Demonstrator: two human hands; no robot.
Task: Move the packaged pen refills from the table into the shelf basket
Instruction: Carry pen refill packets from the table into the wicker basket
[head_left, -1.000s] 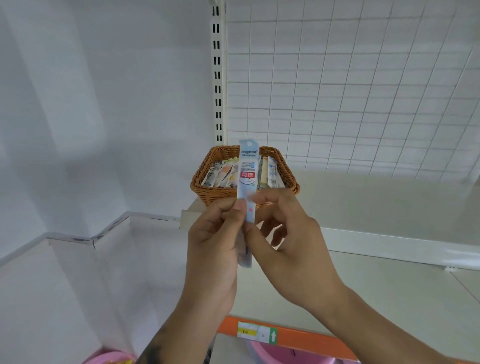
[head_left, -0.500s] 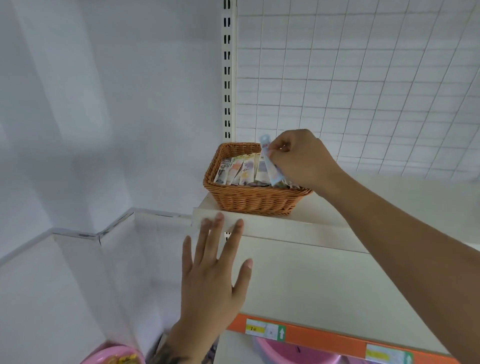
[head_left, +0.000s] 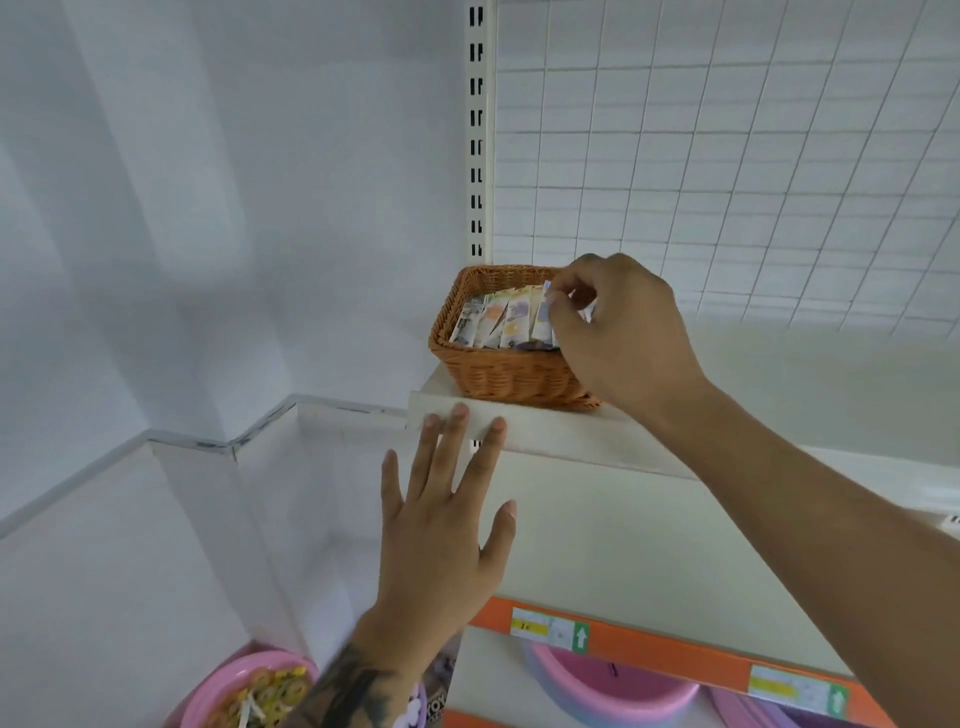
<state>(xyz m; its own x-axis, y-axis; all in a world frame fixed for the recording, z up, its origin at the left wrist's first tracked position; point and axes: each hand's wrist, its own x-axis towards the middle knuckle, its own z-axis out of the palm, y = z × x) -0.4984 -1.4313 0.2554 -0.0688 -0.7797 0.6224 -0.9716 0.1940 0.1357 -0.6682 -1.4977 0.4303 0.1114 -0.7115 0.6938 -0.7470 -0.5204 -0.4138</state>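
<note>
A brown wicker basket (head_left: 498, 379) stands on the upper white shelf beside the slotted upright. Several packaged pen refills (head_left: 493, 322) stand in a row inside it. My right hand (head_left: 618, 332) reaches over the basket's right side and pinches the top of a pale blue refill pack (head_left: 543, 317) that is down among the others. My left hand (head_left: 441, 525) is flat with fingers spread, its fingertips touching the front lip of the upper shelf (head_left: 545, 436).
A white lower shelf (head_left: 649, 561) with an orange price strip (head_left: 649, 649) juts out beneath. Pink bowls (head_left: 608, 696) sit under it, and another pink bowl (head_left: 244, 691) at the bottom left. A wire grid panel (head_left: 727, 156) backs the shelves.
The pack went from both hands in front of the basket into the basket with my right hand. My left hand let go, dropped and spread against the shelf.
</note>
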